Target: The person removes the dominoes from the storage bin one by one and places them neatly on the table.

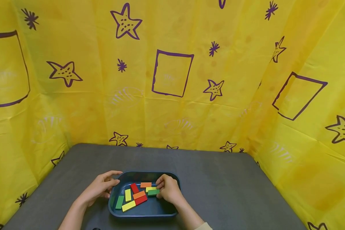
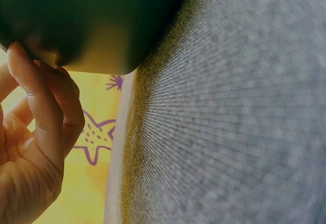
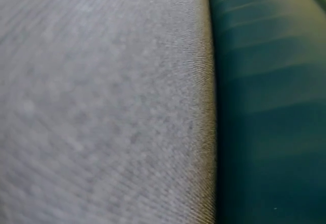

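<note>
A dark blue-green plastic tray with rounded corners stands on the grey table. My left hand holds its left end; in the left wrist view, bent fingers meet the outer wall near the rim. Inside the tray's right half, my right hand pinches the right end of a green block. A yellow block shows just behind that one, and an orange block lies farther back. The right wrist view catches only the tray's outer wall and the table, not the fingers.
Several more blocks lie in the tray's left half: green, yellow, red, orange, and others. Yellow cloth with purple drawings encloses the back and sides of the table. A small black object shows at the bottom edge.
</note>
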